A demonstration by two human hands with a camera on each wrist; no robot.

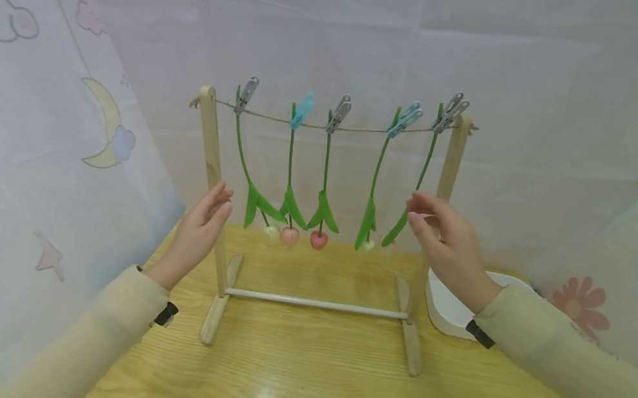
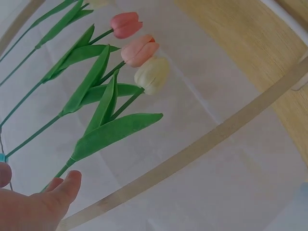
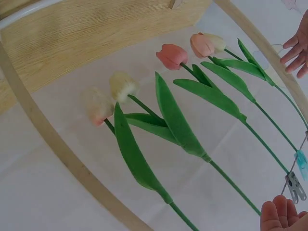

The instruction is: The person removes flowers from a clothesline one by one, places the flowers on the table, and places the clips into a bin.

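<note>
Several artificial tulips hang head down from a twine line [image 1: 355, 129], each stem held by a grey or blue clothespin [image 1: 339, 115]. The blooms include a deep pink tulip [image 1: 319, 241] in the middle, a peach tulip [image 2: 139, 51] and a cream tulip [image 2: 152, 75] left of it, and a pale tulip [image 3: 123, 86] and a pink-tinged tulip [image 3: 96, 105] at right. My left hand [image 1: 199, 232] is raised by the rack's left post, holding nothing. By the right post my right hand [image 1: 450, 248] has loosely bent fingers, overlapping the rightmost leaf in the head view, with nothing in them.
The wooden rack [image 1: 215, 214] stands on two feet joined by a white crossbar [image 1: 316, 303]. Behind its right post sits a white tray [image 1: 447, 310] on the wood-grain table [image 1: 300, 378]. Printed cloth [image 1: 323, 44] hangs behind and along both sides.
</note>
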